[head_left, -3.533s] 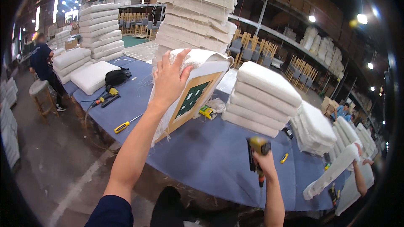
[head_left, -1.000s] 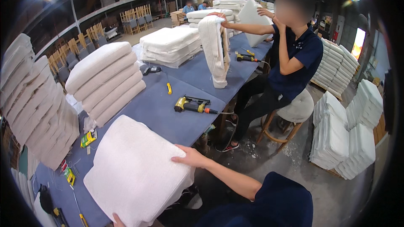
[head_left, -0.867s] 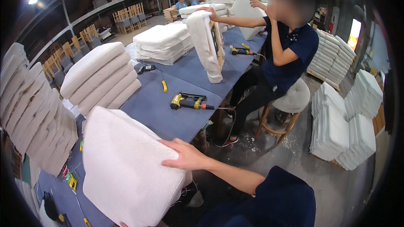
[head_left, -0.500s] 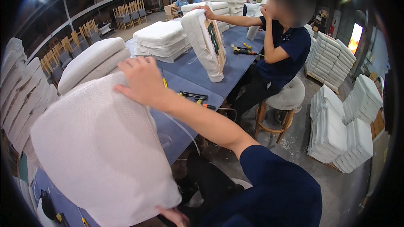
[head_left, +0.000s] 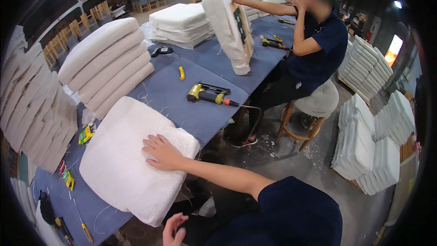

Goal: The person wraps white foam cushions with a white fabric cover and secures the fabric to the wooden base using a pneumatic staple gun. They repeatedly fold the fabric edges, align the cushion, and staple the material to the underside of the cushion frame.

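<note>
A white fabric-covered seat cushion [head_left: 120, 150] lies on the blue-topped table [head_left: 159, 89], its near corner reaching past the table edge. My right hand [head_left: 164, 152] rests palm down on its upper face, fingers spread. Lower down, my left hand [head_left: 174, 231] is off the cushion, with loosely bent fingers apart and nothing in them. A yellow and black staple gun [head_left: 209, 94] with a hose lies beyond the cushion. Farther back is a yellow utility knife [head_left: 182, 73]. A yellow-handled screwdriver [head_left: 85, 230] lies left of the cushion.
Cushion stacks stand at the left [head_left: 109, 59], far back [head_left: 180, 23] and on the floor at right [head_left: 364, 150]. A co-worker [head_left: 314, 36] sits across, holding a cushion [head_left: 223, 27] upright. Yellow-green packets [head_left: 85, 135] and loose threads lie on the table.
The cushion has gone from raised and tilted to lying on the table. My right hand has moved from its upper edge onto its face; my left hand has let go of its lower edge.
</note>
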Available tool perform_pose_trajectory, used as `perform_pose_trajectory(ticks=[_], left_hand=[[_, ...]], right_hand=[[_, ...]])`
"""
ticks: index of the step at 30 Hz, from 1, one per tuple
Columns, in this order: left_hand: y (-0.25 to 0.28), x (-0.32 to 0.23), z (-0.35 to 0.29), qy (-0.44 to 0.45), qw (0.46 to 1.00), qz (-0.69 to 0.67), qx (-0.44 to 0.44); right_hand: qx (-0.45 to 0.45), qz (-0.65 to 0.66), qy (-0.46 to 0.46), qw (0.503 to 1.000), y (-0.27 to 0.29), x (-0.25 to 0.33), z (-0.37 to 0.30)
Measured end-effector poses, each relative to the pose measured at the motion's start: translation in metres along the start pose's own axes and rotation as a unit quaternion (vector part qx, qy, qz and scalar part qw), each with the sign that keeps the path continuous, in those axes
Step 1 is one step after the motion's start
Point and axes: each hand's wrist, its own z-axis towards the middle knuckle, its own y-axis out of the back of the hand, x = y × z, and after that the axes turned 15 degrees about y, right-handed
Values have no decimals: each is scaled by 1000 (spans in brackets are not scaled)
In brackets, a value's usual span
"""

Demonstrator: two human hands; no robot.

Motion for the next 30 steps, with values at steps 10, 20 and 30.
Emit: perform_pose_trajectory(ticks=[10,20,30], left_hand=[[-98,-108,17,-169,840,-19,515],[-76,-51,19,-136,810,103,561],[-79,-40,27,-287,639,-408,585]], right_hand=[[-37,8,-3,999,-2,-11,-8],[-54,27,-4,998,-2,-8,-1],[-79,35,-5,996,-12,-13,-2]])
